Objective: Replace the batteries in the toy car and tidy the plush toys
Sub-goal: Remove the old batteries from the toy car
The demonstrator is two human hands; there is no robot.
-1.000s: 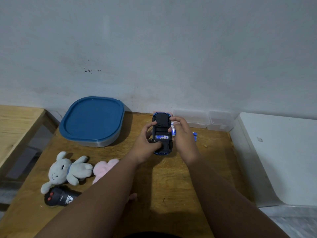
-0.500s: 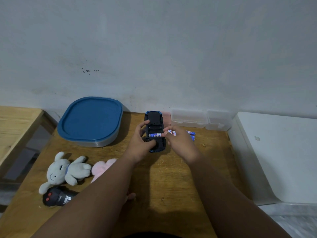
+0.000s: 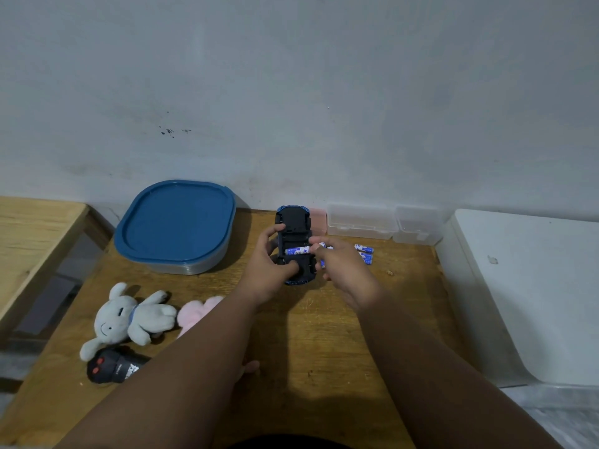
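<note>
Blue toy car (image 3: 293, 234): upturned, left hand (image 3: 265, 270) gripping.
Right hand (image 3: 346, 270): pinches battery (image 3: 321, 245) at car's three o'clock.
Next: press it home.

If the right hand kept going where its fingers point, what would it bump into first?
Probably the toy car held by the left hand: the right hand, pinching a battery, points left at its open underside. Depth is hard to judge.

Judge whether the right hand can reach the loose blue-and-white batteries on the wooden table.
Probably yes: the right hand hovers beside the loose blue-and-white batteries, nothing between, though it pinches another battery.
</note>
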